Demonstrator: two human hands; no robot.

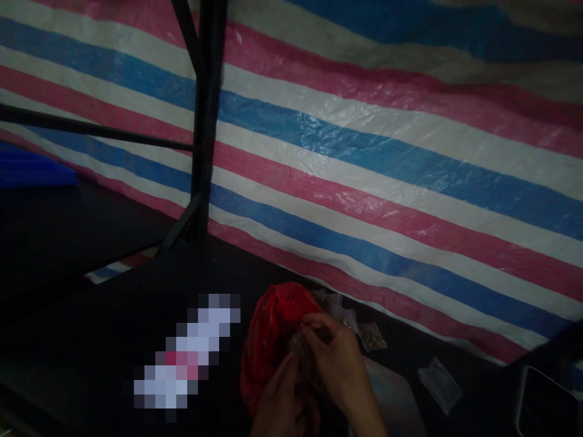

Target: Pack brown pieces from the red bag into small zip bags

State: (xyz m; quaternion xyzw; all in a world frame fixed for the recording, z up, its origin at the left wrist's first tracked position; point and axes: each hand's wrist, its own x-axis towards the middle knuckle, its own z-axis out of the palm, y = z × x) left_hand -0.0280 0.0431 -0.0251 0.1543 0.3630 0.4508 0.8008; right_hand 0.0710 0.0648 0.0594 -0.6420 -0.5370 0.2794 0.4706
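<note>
Both my hands work at the mouth of a red plastic bag on the black table. Between them is a small clear plastic bag, its contents too dark to make out. My left hand pinches its near side from below. From the right, my right hand grips the upper edge with thumb and forefinger. Just beyond my right hand lie several small clear bags, one of them a filled bag with brownish bits inside. A pale flat sheet or surface shows beneath my right wrist.
Another clear bag lies to the right, near a phone-like dark object. A blurred-out pale item rests on the black table at left. A black metal frame stands before a striped plastic sheet. A blue tray sits far left.
</note>
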